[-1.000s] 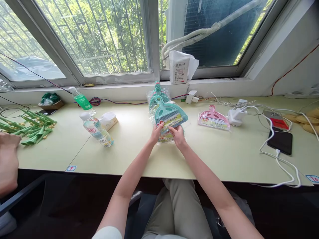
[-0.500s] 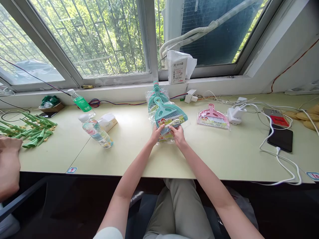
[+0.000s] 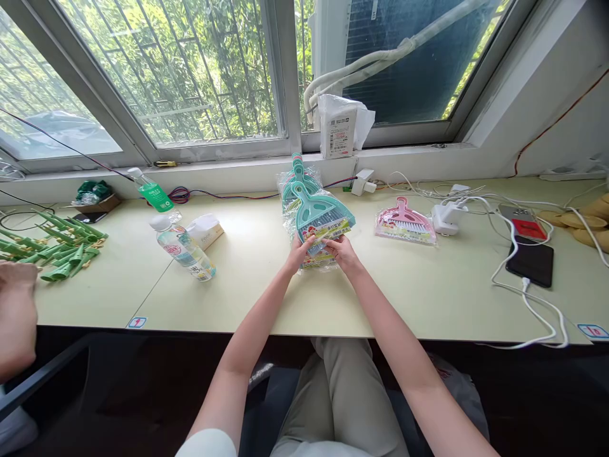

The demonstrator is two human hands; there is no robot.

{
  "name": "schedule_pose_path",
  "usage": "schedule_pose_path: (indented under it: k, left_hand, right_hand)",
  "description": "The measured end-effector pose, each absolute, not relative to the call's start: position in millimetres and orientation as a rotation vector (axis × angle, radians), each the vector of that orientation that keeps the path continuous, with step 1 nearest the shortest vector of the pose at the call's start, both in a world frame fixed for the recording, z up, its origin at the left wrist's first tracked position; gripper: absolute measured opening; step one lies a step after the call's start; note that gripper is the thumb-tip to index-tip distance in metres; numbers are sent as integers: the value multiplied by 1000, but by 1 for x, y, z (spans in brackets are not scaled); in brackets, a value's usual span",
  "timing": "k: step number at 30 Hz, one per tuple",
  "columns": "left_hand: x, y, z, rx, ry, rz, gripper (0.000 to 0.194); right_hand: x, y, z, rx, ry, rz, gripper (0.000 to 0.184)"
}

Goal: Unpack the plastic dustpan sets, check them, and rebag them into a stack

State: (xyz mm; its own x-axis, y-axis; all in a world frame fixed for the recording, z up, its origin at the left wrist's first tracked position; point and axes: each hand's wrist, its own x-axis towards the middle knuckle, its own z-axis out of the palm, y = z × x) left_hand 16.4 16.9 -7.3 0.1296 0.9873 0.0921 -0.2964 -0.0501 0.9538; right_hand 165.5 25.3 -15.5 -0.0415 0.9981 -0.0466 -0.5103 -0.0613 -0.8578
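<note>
A teal dustpan and brush set (image 3: 322, 211) in clear plastic wrap is held low over the table, its handle pointing to the window. My left hand (image 3: 299, 252) grips its near left edge, thumb on top. On the near right edge, my right hand (image 3: 343, 252) has its fingers closed round the brush side and wrap. Behind and partly under it lies a stack of more wrapped teal dustpan sets (image 3: 297, 166), mostly hidden. To the right, a wrapped pink dustpan and brush set (image 3: 404, 221) lies flat on the table.
Two bottles, one leaning label-up (image 3: 183, 249) and one green-labelled (image 3: 156, 194), are left beside a tissue pack (image 3: 204, 231). Right are a white power adapter (image 3: 446, 217), cables and a black phone (image 3: 530, 261). Another person's hand (image 3: 18, 273) is by green stalks (image 3: 71, 247).
The held teal dustpan set has tilted slightly, and my right fingers have shifted along its near right edge. The view has moved a little.
</note>
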Motion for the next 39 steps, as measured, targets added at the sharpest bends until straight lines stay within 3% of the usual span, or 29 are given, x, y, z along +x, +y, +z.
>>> schedule_pose_path:
  k: [5,19,21,24,28,34,37,39]
  left_hand:
    - [17,17,-10,1123,859,1261,66]
    - [15,23,-10,981,921,1341,59]
    - [8,25,-6,920,953,1383,61]
    - [-7,27,4,844,955,1409,62]
    - [-22,29,12,812,887,1300,55]
    - [-29,34,3,741,880,1160,37]
    - [-34,35,-1,798,863,1118,28]
    - [-38,33,-2,896,809,1027,35]
  right_hand:
    - [162,27,-21,-886,-778,1418,54]
    - [172,31,-22,-1042,-885,1464,32]
    - [184,31,-18,-1206,-1041,1260,27]
    - [201,28,-10,-1325,-1260,613,23]
    - [208,22,-1,-1233,-1646,219,42]
    - [211,20,8,-1027,-1588,284,16]
    - [213,15,15,-940,-1524,482,14]
    - [213,11,20,-896,-1454,596,16]
